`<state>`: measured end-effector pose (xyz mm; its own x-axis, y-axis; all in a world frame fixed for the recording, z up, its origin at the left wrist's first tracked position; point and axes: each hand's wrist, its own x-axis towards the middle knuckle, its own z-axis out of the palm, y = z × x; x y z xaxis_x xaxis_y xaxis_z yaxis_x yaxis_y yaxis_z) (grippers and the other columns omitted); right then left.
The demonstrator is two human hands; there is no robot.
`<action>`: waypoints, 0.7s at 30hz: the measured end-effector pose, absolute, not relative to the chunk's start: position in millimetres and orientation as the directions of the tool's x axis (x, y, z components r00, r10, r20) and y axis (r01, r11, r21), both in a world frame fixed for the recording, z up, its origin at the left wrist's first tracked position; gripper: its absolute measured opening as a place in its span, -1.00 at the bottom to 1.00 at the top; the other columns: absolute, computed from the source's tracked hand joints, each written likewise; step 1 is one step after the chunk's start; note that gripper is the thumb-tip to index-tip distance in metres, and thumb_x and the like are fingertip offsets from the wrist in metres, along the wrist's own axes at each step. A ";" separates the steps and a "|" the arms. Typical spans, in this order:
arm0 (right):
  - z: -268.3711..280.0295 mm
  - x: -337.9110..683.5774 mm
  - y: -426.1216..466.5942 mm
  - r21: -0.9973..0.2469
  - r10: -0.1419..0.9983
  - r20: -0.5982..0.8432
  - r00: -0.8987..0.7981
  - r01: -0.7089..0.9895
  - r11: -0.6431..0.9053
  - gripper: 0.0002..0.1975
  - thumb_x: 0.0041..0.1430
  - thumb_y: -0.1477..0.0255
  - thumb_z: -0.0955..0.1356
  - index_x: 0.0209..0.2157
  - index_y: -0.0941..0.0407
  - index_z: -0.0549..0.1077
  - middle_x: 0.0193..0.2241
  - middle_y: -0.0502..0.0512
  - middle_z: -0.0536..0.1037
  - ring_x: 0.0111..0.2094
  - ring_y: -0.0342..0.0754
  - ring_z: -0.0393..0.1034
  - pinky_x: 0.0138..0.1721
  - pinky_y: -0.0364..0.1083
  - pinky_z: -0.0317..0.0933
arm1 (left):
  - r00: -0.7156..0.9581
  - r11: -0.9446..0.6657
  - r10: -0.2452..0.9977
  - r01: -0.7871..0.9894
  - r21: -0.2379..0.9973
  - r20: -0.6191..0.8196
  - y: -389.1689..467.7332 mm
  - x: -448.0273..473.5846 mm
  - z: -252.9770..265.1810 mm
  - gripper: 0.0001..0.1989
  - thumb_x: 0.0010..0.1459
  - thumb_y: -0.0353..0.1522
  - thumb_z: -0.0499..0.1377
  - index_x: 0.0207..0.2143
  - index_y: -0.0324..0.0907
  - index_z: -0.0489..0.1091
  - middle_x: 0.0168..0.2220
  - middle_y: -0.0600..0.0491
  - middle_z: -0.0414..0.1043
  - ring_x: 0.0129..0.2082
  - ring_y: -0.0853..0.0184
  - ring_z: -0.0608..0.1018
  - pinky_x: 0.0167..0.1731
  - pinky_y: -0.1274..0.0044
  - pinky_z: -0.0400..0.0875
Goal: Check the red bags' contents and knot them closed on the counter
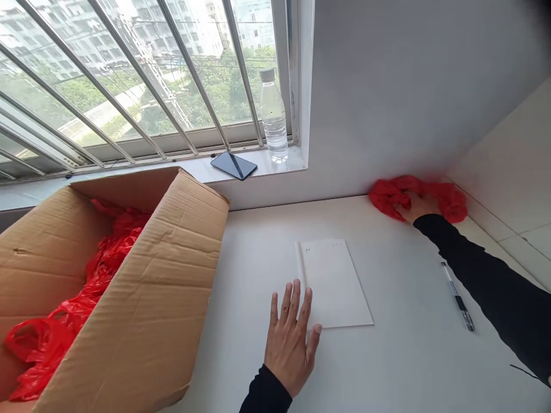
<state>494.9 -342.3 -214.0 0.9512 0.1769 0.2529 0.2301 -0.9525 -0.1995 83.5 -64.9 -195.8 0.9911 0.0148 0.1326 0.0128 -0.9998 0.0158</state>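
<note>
your left hand lies flat on the white table, fingers spread, thumb touching the lower left edge of the white notebook. a black pen lies well to the right of the notebook, just beside your black sleeve. at your left, an open cardboard box holds red plastic bags. farther off, your right hand presses on a bunched red plastic bag in the table's far corner by the wall; you cannot tell how its fingers are set. beyond, on the window sill, lie a dark phone and an upright water bottle.
</note>
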 end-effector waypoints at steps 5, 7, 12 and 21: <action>-222.2 482.8 -337.6 -0.214 0.222 0.134 0.966 0.247 -0.945 -0.55 0.35 0.15 0.26 0.05 0.22 0.37 -0.13 0.21 0.41 -0.10 0.09 0.35 -0.08 0.10 0.24 | 0.992 -0.992 0.063 0.050 0.117 0.105 -64.7 86.7 -198.0 -0.35 0.38 -0.31 -0.05 0.42 -0.17 -0.23 0.45 -0.11 -0.29 0.43 0.04 -0.13 0.34 0.05 -0.12; -222.1 463.1 -331.5 -0.225 0.263 0.113 0.958 0.282 -0.933 -0.54 0.33 0.15 0.27 0.06 0.21 0.37 -0.15 0.22 0.41 -0.09 0.10 0.34 -0.10 0.09 0.24 | 0.992 -0.987 0.054 0.035 0.157 0.117 -65.7 86.1 -196.6 -0.41 0.38 -0.35 -0.05 0.41 -0.09 -0.11 0.45 -0.08 -0.28 0.43 0.03 -0.13 0.32 0.02 -0.07; -226.5 393.5 -319.8 -0.264 0.383 0.088 0.919 0.393 -0.881 -0.58 0.24 0.19 0.33 0.02 0.16 0.41 -0.19 0.26 0.42 -0.08 0.19 0.33 -0.14 0.06 0.25 | 0.970 -0.955 -0.017 -0.088 0.285 0.241 -70.8 81.5 -192.9 -0.56 0.35 -0.50 -0.03 0.21 -0.04 0.32 0.42 -0.01 -0.06 0.42 0.03 -0.07 0.30 -0.07 -0.07; -221.4 306.0 -333.1 -0.322 0.474 0.095 0.875 0.478 -0.818 -0.56 0.21 0.14 0.32 0.06 0.04 0.38 -0.17 0.21 0.44 -0.08 0.25 0.36 -0.15 0.12 0.36 | 0.969 -0.268 0.244 0.101 0.958 -0.034 -87.9 71.3 -172.3 -0.57 0.34 -0.30 0.10 0.25 0.06 0.27 0.32 0.12 0.21 0.38 0.25 0.13 0.33 0.22 0.11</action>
<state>306.0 -333.1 -221.4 0.8754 0.4740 0.0951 0.4776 -0.8175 -0.3218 71.3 -87.9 -172.3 0.9692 0.2438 -0.0342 0.1013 -0.2683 0.9580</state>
